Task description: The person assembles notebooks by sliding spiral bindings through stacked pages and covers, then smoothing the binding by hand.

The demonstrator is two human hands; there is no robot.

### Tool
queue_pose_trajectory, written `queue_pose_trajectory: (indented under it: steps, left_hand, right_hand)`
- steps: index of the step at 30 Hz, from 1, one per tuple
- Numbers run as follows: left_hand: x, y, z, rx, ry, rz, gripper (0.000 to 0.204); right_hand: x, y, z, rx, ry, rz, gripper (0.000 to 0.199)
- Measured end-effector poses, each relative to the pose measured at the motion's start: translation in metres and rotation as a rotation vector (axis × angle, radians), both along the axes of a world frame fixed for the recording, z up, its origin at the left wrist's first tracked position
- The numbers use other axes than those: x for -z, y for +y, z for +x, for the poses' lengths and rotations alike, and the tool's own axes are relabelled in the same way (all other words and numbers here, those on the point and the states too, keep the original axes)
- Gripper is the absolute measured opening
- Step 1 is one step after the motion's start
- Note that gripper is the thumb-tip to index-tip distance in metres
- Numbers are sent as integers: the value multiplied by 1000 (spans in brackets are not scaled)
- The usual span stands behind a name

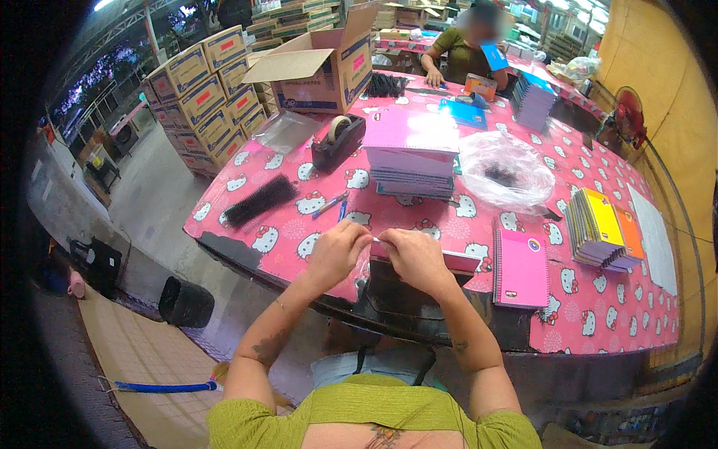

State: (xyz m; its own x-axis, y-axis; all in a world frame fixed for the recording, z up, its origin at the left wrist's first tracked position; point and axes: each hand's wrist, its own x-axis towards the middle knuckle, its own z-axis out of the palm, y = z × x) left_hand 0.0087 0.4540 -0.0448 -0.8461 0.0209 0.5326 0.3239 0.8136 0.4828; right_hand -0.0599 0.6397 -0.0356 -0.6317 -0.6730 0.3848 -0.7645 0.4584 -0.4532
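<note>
Both hands meet over the near edge of the table, fingertips pinched close together. Between them shows a small whitish piece [376, 239], too small to name. My left hand [339, 253] is closed at its left end, and my right hand [416, 258] is closed at its right end. Below the left fingers lies a bit of clear plastic [362, 271]. A pink-edged notebook [461, 261] lies partly hidden under my right hand. Just beyond the hands lie pens [335, 206] and a tall stack of spiral notebooks [411, 157]. Right of them rests a pink spiral notebook [521, 266].
A black tape dispenser [338, 146], black binding coils [262, 200] and a clear plastic bag [505, 170] lie farther back. Yellow notebooks [594, 224] stand at right. An open carton [321, 78] sits at the back left. Across the table, a person [467, 52] holds a blue notebook.
</note>
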Motion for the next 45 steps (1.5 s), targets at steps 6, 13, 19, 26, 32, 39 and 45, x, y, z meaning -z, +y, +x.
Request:
queue_pose_trajectory:
  steps: [6, 13, 19, 26, 32, 39, 45]
  left_hand:
    - [0, -19, -11, 126, -341, 338, 21]
    - [3, -21, -14, 157, -370, 594, 22]
    - [6, -5, 15, -23, -208, 531, 19]
    - [17, 10, 43, -34, -18, 527, 16]
    - [19, 16, 30, -46, 64, 435, 18]
    - [18, 13, 24, -39, 21, 454, 19]
    - [18, 13, 20, -67, 60, 384, 15]
  right_hand:
    - [-7, -3, -18, -1, -200, 104, 24]
    - [-3, -4, -28, -53, -233, 58, 24]
    - [3, 0, -1, 52, 109, -9, 23]
    - [23, 11, 44, 224, 472, -134, 38]
    - [22, 2, 29, 227, 441, -184, 30]
    - [29, 0, 23, 207, 431, -186, 19]
    - [23, 2, 24, 175, 374, -176, 18]
